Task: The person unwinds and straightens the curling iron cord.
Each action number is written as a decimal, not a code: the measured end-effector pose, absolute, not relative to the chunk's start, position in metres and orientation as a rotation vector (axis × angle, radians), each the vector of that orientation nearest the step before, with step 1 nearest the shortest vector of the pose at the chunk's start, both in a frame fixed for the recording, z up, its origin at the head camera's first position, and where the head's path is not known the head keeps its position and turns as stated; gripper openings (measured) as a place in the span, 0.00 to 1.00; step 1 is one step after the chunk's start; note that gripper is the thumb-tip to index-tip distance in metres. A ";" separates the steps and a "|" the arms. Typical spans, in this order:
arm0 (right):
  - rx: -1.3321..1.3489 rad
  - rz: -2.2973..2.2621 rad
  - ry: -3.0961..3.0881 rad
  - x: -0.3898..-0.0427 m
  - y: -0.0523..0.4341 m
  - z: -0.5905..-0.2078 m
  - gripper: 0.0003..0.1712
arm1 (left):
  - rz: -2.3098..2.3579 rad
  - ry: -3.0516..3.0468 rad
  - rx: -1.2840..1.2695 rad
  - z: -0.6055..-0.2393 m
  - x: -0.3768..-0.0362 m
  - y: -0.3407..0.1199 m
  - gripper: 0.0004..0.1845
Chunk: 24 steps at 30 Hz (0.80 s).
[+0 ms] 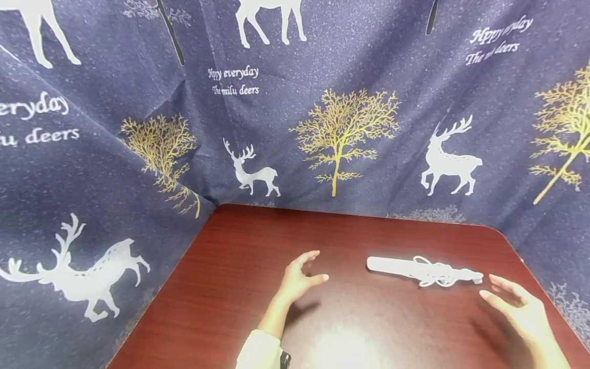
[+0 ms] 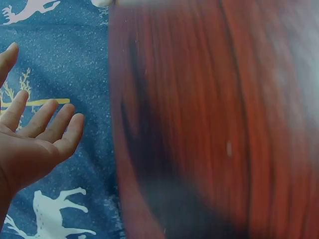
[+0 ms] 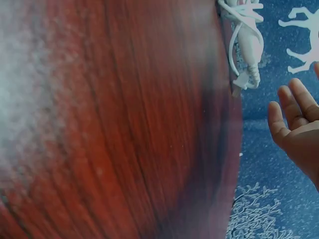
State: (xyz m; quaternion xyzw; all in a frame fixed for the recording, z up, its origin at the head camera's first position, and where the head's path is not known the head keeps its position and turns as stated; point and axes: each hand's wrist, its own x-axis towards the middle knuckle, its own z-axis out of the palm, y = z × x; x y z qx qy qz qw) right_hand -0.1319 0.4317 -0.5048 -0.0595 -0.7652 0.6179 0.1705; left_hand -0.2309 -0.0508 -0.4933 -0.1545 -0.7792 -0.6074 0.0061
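Observation:
A long white wand-shaped appliance (image 1: 396,266), its thin white cable (image 1: 430,271) looped round the narrower half, lies across the table right of centre. In the right wrist view the cable's plug (image 3: 241,81) shows at the narrow end of the appliance. My right hand (image 1: 521,307) hovers just right of that end, holding nothing, with thumb and fingers apart. To the left of the wide end is my left hand (image 1: 297,279), also holding nothing; its thumb and fingers are spread and loosely bent. It casts a shadow on the wood.
The reddish-brown wooden table (image 1: 221,287) has rounded back corners. A dark blue cloth (image 1: 369,61) printed with white deer and yellow trees hangs behind it and on both sides. Bright glare (image 1: 343,351) lies on the table's near part.

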 end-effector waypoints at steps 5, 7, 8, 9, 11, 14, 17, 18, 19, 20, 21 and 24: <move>-0.131 1.759 -2.179 -0.134 0.438 -0.503 0.28 | -1.965 -2.424 -0.462 -0.496 -0.233 -0.043 0.34; -0.113 1.852 -2.120 -0.135 0.441 -0.504 0.27 | -1.976 -2.424 -0.462 -0.497 -0.234 -0.040 0.34; -0.108 1.910 -2.081 -0.136 0.443 -0.504 0.27 | -1.978 -2.429 -0.460 -0.497 -0.234 -0.038 0.34; -0.101 1.947 -2.054 -0.136 0.445 -0.505 0.27 | -1.985 -2.432 -0.459 -0.497 -0.235 -0.036 0.34; -0.099 1.971 -2.045 -0.137 0.449 -0.506 0.27 | -1.997 -2.437 -0.454 -0.498 -0.236 -0.033 0.34; -0.121 1.907 -2.117 -0.138 0.454 -0.509 0.26 | -2.008 -2.439 -0.450 -0.499 -0.237 -0.028 0.34; -0.122 1.875 -2.155 -0.139 0.459 -0.512 0.25 | -2.006 -2.436 -0.472 -0.501 -0.238 -0.022 0.34; -0.105 1.899 -2.140 -0.140 0.461 -0.514 0.24 | -2.000 -2.439 -0.482 -0.501 -0.238 -0.020 0.34; -0.074 1.939 -2.110 -0.140 0.462 -0.515 0.24 | -1.997 -2.440 -0.492 -0.502 -0.239 -0.018 0.34; -0.045 1.995 -2.061 -0.141 0.464 -0.516 0.24 | -1.992 -2.445 -0.503 -0.502 -0.239 -0.016 0.34; -0.028 2.026 -2.032 -0.141 0.466 -0.518 0.24 | -1.982 -2.455 -0.514 -0.502 -0.239 -0.015 0.34; 0.029 2.119 -1.949 -0.142 0.471 -0.521 0.25 | -1.966 -2.474 -0.538 -0.502 -0.241 -0.009 0.35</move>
